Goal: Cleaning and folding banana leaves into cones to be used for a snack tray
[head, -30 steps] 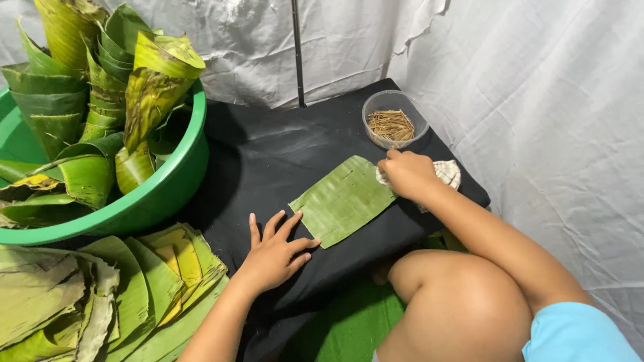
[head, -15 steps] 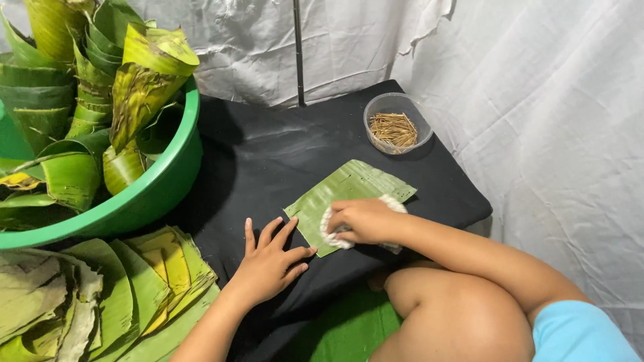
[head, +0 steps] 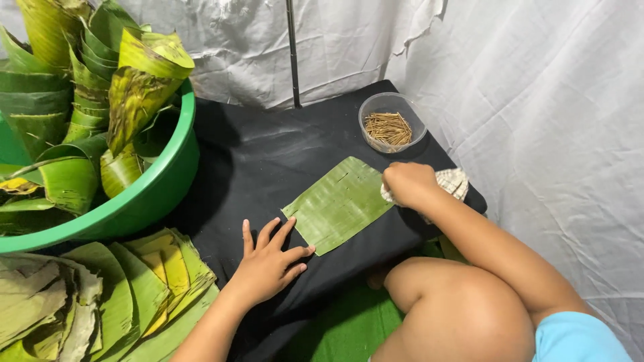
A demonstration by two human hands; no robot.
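One cut banana leaf piece (head: 339, 204) lies flat on the black table (head: 255, 161). Two hands are in view. The right hand (head: 408, 184) is closed around one pale cloth (head: 453, 182) and rests at the leaf piece's right edge, the cloth protruding beyond the knuckles. The left hand (head: 268, 261) lies flat with fingers spread, holding nothing; its fingertips touch the leaf piece's near-left corner. The leaf piece therefore lies between the two hands.

One clear plastic tub (head: 392, 123), just beyond the right hand, contains thin brown sticks. One green basin (head: 144, 198), well left of the left hand, holds many rolled banana leaves. One stack of cut leaves (head: 100, 295) lies beside the left forearm.
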